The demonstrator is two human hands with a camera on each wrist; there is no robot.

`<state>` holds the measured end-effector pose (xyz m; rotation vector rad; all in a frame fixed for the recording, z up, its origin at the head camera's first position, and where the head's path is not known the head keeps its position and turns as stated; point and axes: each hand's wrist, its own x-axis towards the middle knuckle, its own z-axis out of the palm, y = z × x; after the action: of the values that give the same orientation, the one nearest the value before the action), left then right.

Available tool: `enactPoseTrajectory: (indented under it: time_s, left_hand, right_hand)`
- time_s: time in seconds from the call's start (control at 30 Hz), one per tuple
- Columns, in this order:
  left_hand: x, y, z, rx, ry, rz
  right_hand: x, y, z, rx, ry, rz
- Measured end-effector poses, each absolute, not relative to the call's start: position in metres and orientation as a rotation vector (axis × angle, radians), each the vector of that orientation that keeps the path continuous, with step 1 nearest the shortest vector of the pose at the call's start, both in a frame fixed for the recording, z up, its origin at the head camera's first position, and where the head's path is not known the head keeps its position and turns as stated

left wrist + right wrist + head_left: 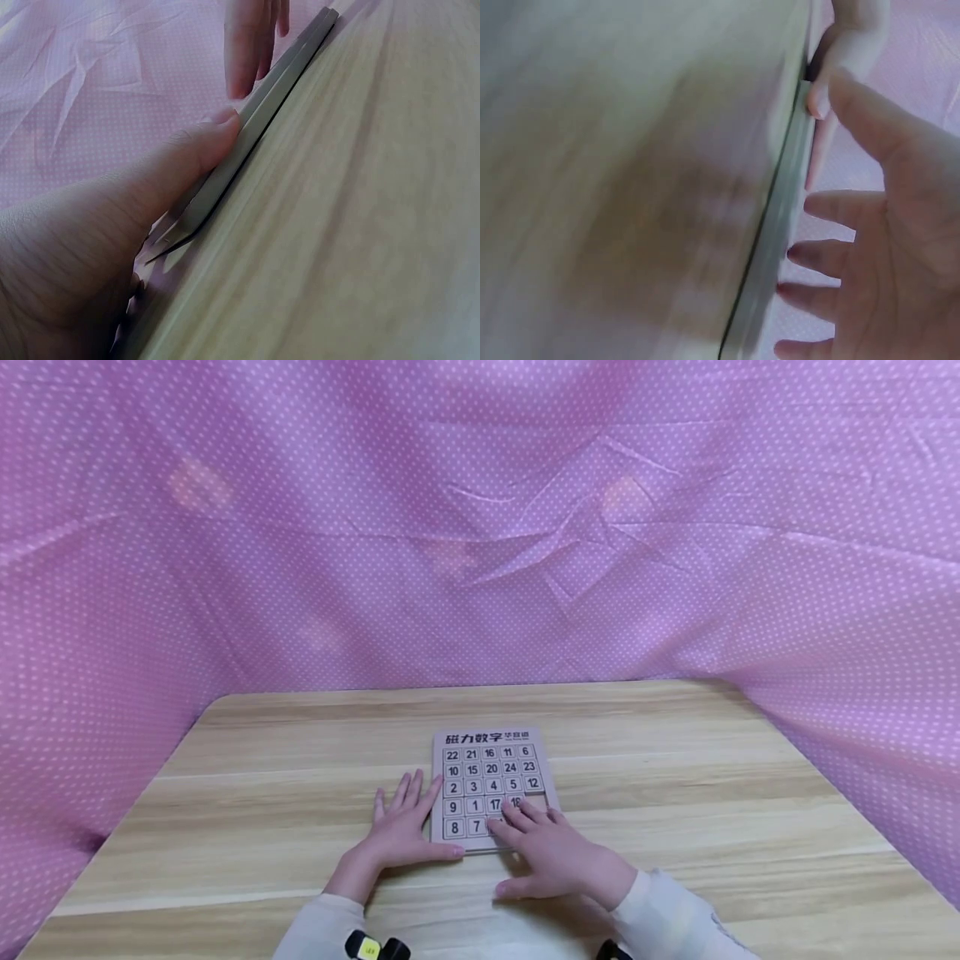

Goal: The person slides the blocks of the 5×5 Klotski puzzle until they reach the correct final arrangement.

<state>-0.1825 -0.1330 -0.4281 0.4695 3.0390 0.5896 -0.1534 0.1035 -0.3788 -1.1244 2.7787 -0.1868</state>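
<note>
A grey number sliding puzzle (438, 793) lies flat on the table, its numbered square tiles in rows under a line of printed characters. One bare cell (537, 800) shows at the right, below the 12 tile (532, 782). My left hand (401, 835) steadies the puzzle at its lower left corner, fingers spread straight along the left side, thumb (222, 118) against the front edge. Over the lower right tiles is my right hand (551, 856), its fingers extended and spread and its thumb off the board. The fingers hide some tiles there; whether every fingertip touches is unclear.
The light wood-grain table (300, 735) reaches out on all sides of the puzzle. Pink dotted cloth (480, 568) hangs behind the table and along both sides. Dark wrist devices (377, 946) sit over the light sleeves (667, 914).
</note>
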Motion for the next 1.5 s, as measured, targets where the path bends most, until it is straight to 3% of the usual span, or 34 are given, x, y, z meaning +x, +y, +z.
enactPoseTrajectory:
  time_s: [0.43, 0.93, 1.23, 1.5]
  left_hand:
    - [-0.182, -0.132, -0.426, 0.475, 3.022, 0.610]
    - [-0.179, -0.132, -0.425, 0.470, 3.017, 0.618]
    - [-0.183, -0.132, -0.425, 0.469, 3.026, 0.606]
    - [-0.183, -0.133, -0.426, 0.477, 3.035, 0.592]
  right_hand:
    - [-0.144, 0.141, -0.374, -1.038, 2.802, -0.197]
    - [-0.159, 0.142, -0.382, -0.944, 2.814, -0.224]
    - [-0.169, 0.134, -0.380, -0.935, 2.840, -0.229]
    - [-0.163, 0.095, -0.373, -1.069, 2.802, -0.119]
